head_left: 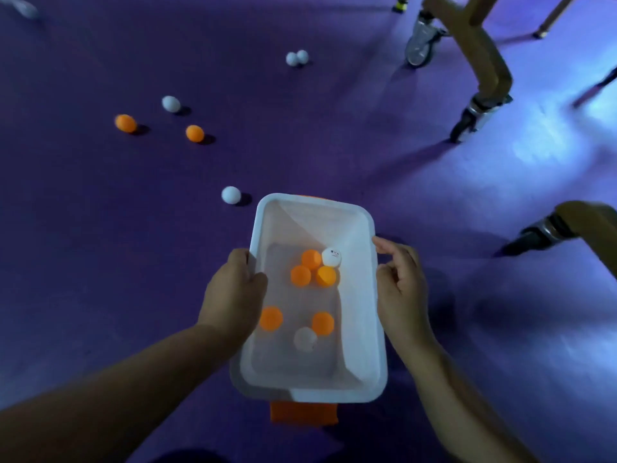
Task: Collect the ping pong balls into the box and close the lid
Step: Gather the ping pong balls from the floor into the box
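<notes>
A white open box [367, 295] is held above the purple floor. My left hand [233, 295] grips its left rim, thumb inside. My right hand [400, 289] is against its right rim, fingers curled. Inside lie several orange balls [300, 275] and two white balls [331, 257]. An orange clasp [303, 412] shows under the near end. On the floor beyond lie a white ball [231, 195] near the box, two orange balls [194, 133], another white ball [171, 104], and a white pair [297, 57] farther off. No lid is visible.
A wooden frame on caster wheels [467, 120] stands at the upper right, with another wheel [541, 233] close to the box's right. A pale blurred object [23, 8] lies at the far top left corner.
</notes>
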Available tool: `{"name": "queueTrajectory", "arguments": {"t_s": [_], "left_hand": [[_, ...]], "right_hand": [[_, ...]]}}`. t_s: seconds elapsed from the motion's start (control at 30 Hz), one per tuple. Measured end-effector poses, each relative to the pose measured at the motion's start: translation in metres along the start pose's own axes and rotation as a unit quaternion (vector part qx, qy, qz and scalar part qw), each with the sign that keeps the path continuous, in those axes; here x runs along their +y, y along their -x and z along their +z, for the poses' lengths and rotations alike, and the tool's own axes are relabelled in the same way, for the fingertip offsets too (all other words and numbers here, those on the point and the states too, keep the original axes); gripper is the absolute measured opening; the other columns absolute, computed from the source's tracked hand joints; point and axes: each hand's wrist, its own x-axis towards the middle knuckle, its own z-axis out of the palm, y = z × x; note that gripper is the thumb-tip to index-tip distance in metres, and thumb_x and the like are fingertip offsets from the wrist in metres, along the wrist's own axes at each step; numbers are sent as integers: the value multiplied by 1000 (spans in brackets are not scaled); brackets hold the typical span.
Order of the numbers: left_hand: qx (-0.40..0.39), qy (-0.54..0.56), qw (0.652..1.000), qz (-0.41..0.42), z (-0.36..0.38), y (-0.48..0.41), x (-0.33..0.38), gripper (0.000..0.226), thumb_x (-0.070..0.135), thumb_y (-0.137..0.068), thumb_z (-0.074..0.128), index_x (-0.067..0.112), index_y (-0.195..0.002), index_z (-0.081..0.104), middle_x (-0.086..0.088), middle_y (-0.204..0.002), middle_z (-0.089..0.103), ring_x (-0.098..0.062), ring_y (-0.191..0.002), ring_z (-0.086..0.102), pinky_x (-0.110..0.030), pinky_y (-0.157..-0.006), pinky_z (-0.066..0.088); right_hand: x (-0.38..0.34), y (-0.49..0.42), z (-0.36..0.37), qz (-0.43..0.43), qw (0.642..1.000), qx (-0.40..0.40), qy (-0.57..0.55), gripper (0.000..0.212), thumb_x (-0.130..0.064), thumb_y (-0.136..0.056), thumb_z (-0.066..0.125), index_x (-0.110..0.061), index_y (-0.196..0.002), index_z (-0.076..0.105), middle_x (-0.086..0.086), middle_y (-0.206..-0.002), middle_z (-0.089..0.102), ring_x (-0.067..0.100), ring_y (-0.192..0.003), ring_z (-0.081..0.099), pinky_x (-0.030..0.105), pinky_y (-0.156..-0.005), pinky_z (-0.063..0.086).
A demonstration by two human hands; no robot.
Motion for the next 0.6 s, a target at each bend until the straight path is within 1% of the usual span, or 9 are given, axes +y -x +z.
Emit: {"name": "queueTrajectory", "arguments": {"t_s": [0.03, 0.1, 0.13, 0.2, 0.27, 0.33, 0.43, 0.53, 0.6], "left_hand": [[13, 1, 1000, -8, -11, 2, -1, 2, 12, -89, 46, 13, -91, 46, 2, -81, 53, -15, -70, 50, -32, -56, 40], [40, -13, 999, -20, -35, 4, -4, 3, 13, -88, 47, 13, -91, 46, 0, -82, 53, -20, -73, 51, -36, -62, 42], [56, -26, 998, -23, -49, 4, -6, 4, 14, -88, 47, 12, -91, 45, -1, -82, 53, -23, -74, 51, -37, -63, 42], [91, -61, 994, -25, -80, 3, -7, 7, 15, -88, 48, 10, -92, 45, -1, -80, 51, -28, -75, 51, -38, -63, 40], [131, -97, 987, -18, -114, 2, -5, 9, 15, -90, 48, 8, -92, 44, 2, -77, 48, -31, -76, 49, -36, -62, 35], [171, -117, 978, -23, -145, 0, -3, 9, 16, -90, 48, 9, -92, 43, 4, -75, 44, -30, -77, 47, -35, -62, 32], [210, -117, 970, -43, -173, -4, -6, 9, 15, -90, 48, 9, -93, 43, 3, -76, 44, -29, -77, 47, -35, -62, 32], [228, -109, 965, -75, -185, -10, -17, 9, 15, -90, 49, 8, -92, 43, 1, -77, 44, -27, -75, 46, -35, -64, 34], [231, -117, 961, -99, -198, -19, -29, 8, 15, -90, 48, 10, -92, 42, 0, -79, 45, -23, -73, 45, -35, -64, 34]], "right_hand": [[-7, -2, 9, -7, 1000, -11, -7, 41, 0, -89, 47, -28, -116, 61, -12, -111, 52, 11, -88, 57, 28, -76, 51], [-25, -6, 27, -22, 999, -31, -25, 40, 0, -89, 48, -26, -115, 61, -14, -108, 51, 8, -86, 54, 20, -73, 48], [-35, -7, 36, -30, 998, -39, -37, 39, 0, -89, 49, -26, -115, 61, -17, -106, 50, 4, -83, 53, 16, -70, 47], [-57, -10, 56, -52, 995, -59, -64, 39, 1, -89, 50, -25, -115, 61, -21, -103, 48, 1, -79, 51, 13, -67, 46], [-81, -14, 77, -75, 990, -80, -86, 38, 0, -89, 49, -26, -114, 61, -20, -102, 48, 1, -78, 50, 14, -67, 46], [-106, -20, 100, -101, 984, -100, -107, 39, 0, -89, 49, -27, -114, 61, -18, -103, 48, 3, -79, 49, 16, -68, 46], [-132, -28, 131, -144, 974, -109, -133, 38, 2, -88, 49, -24, -112, 63, -15, -103, 48, 10, -81, 52, 23, -73, 48], [-144, -39, 159, -129, 971, -138, -145, 33, -2, -90, 49, -22, -113, 61, -17, -103, 49, 7, -83, 53, 25, -73, 48], [-145, -47, 179, -89, 968, -169, -164, 29, -11, -93, 48, -22, -119, 56, -12, -108, 54, 7, -90, 56, 26, -78, 48]]}}
